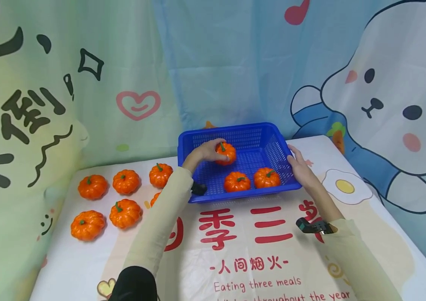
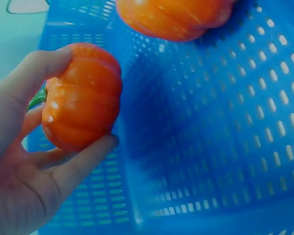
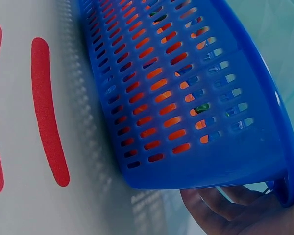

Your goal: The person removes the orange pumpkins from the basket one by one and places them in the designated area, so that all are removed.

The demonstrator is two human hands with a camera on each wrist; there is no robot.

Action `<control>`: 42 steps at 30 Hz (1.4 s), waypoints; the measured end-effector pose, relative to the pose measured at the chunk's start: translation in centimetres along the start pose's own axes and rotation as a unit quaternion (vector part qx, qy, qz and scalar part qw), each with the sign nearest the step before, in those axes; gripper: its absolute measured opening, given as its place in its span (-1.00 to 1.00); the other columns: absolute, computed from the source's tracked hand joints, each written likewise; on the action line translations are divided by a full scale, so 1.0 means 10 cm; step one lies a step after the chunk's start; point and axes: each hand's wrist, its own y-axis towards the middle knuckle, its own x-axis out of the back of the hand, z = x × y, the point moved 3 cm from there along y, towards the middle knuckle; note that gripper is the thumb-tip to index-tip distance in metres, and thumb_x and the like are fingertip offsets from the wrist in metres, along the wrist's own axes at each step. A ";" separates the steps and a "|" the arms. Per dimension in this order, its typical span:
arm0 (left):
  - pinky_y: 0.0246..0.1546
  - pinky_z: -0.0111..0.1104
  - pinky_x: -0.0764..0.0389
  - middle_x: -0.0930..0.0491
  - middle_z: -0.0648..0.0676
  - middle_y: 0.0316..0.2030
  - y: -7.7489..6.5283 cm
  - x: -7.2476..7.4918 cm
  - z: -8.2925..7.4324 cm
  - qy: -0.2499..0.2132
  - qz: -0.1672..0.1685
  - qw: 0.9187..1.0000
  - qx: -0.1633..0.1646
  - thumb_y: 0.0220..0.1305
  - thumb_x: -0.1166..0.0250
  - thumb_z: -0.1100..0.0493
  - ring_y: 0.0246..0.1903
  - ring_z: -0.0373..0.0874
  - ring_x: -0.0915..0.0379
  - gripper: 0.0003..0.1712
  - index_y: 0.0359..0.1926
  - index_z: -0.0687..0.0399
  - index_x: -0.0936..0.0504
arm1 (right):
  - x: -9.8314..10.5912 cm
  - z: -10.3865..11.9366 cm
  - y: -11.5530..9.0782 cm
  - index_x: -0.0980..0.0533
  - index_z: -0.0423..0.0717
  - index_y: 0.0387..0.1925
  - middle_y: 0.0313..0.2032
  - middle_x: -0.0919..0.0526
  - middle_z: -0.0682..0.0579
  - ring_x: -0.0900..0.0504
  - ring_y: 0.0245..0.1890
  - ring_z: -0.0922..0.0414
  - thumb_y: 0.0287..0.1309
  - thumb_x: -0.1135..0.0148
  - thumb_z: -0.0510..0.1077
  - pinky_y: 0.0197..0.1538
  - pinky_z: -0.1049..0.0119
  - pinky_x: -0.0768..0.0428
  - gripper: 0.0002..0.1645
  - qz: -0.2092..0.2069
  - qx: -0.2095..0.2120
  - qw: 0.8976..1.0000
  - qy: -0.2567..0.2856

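My left hand [image 1: 210, 151] pinches a small orange pumpkin [image 1: 226, 153] with a green stem, over the left part of a blue plastic basket [image 1: 235, 198]. In the left wrist view the thumb and fingers lie on opposite sides of this pumpkin [image 2: 83, 98], above the slotted basket floor [image 2: 196, 147]. Two more pumpkins, one on the left [image 1: 237, 182] and one on the right [image 1: 267, 178], sit inside along the near wall. At the basket's right end my right hand [image 1: 301, 167] grips the rim, its fingers partly under it in the right wrist view [image 3: 230, 208].
Left of the basket, several orange pumpkins [image 1: 93, 187] stand on the printed tablecloth [image 1: 250, 246]; my left forearm partly hides one [image 1: 155, 199]. A cartoon-printed curtain [image 1: 213, 62] hangs behind the table. A dark wrist camera [image 1: 312, 226] is strapped to my right wrist.
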 end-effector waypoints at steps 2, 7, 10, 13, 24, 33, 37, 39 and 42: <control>0.32 -0.09 -0.40 -0.28 0.16 0.37 -0.05 0.04 -0.06 -0.006 -0.001 1.000 -0.013 0.22 -0.32 -0.06 0.28 0.07 -0.30 -0.10 0.49 -0.03 -0.11 | 0.00 0.00 0.00 0.46 0.35 0.50 0.53 0.24 -0.26 0.14 0.48 -0.37 0.47 0.53 0.24 0.36 -0.48 0.12 -0.29 0.003 0.003 1.000 0.001; 0.21 -0.15 -0.51 -0.33 0.15 0.32 -0.28 0.14 -0.30 -0.013 -0.011 0.997 -0.078 0.24 -0.31 -0.04 0.19 0.03 -0.39 -0.11 0.49 -0.02 -0.11 | -0.01 -0.01 0.00 0.45 0.33 0.51 0.52 0.23 -0.28 0.13 0.48 -0.37 0.48 0.54 0.23 0.37 -0.48 0.13 -0.29 0.005 0.006 1.000 0.003; 0.11 -0.21 -0.59 -0.40 0.11 0.26 -0.50 0.19 -0.46 -0.014 -0.020 0.994 -0.107 0.23 -0.32 -0.06 0.11 -0.02 -0.45 -0.14 0.47 -0.09 -0.15 | -0.01 -0.01 0.01 0.45 0.33 0.51 0.52 0.22 -0.28 0.12 0.48 -0.37 0.47 0.54 0.24 0.37 -0.48 0.11 -0.29 0.003 0.007 1.000 0.000; 0.01 -0.27 -0.64 -0.43 0.08 0.20 -0.78 0.23 -0.57 -0.017 -0.031 0.990 -0.133 0.21 -0.34 -0.08 0.04 -0.06 -0.48 -0.17 0.44 -0.12 -0.20 | 0.00 -0.01 0.01 0.44 0.33 0.51 0.53 0.21 -0.26 0.11 0.48 -0.36 0.47 0.54 0.25 0.37 -0.47 0.10 -0.28 -0.001 0.006 1.000 -0.001; -0.02 -0.22 -0.66 -0.39 0.05 0.23 -2.08 0.10 -0.27 -0.070 -0.095 0.987 -0.112 0.14 -0.42 -0.05 0.09 -0.02 -0.45 -0.15 0.41 -0.27 -0.23 | 0.03 0.02 -0.02 0.43 0.31 0.51 0.53 0.24 -0.26 0.14 0.48 -0.36 0.48 0.53 0.23 0.37 -0.48 0.14 -0.29 -0.001 0.011 1.000 0.011; 0.04 -0.10 -0.63 -0.44 0.02 0.26 -2.93 -0.45 0.35 -0.033 -0.163 0.985 -0.041 0.03 -0.47 -0.16 0.13 0.00 -0.46 -0.10 0.38 -0.25 -0.30 | -0.01 0.01 0.00 0.43 0.28 0.52 0.52 0.21 -0.27 0.14 0.48 -0.36 0.49 0.55 0.19 0.38 -0.47 0.15 -0.30 0.001 0.011 1.000 0.008; 0.17 0.04 -0.53 -0.45 -0.02 0.26 -3.09 -0.71 0.54 -0.025 -0.156 0.987 0.005 -0.01 -0.48 -0.20 0.22 0.00 -0.40 -0.12 0.35 -0.36 -0.32 | -0.01 0.02 0.00 0.45 0.34 0.51 0.53 0.23 -0.25 0.13 0.48 -0.36 0.48 0.54 0.21 0.38 -0.47 0.13 -0.30 0.001 0.006 1.000 0.005; 0.16 0.02 -0.54 -0.46 -0.02 0.24 -3.11 -0.78 0.60 -0.033 -0.153 0.988 0.014 -0.01 -0.49 -0.17 0.20 -0.01 -0.41 -0.12 0.35 -0.36 -0.33 | 0.00 0.02 0.00 0.46 0.37 0.50 0.53 0.25 -0.25 0.13 0.48 -0.36 0.48 0.54 0.22 0.38 -0.47 0.12 -0.30 0.001 0.003 1.000 0.004; 0.15 0.03 -0.54 -0.48 0.02 0.21 -3.12 -0.85 0.68 -0.035 -0.152 0.988 0.021 -0.01 -0.50 -0.13 0.17 0.00 -0.44 -0.11 0.36 -0.27 -0.34 | 0.00 0.02 0.01 0.47 0.35 0.50 0.53 0.25 -0.25 0.13 0.48 -0.36 0.48 0.54 0.22 0.38 -0.46 0.12 -0.29 0.003 0.002 1.000 0.001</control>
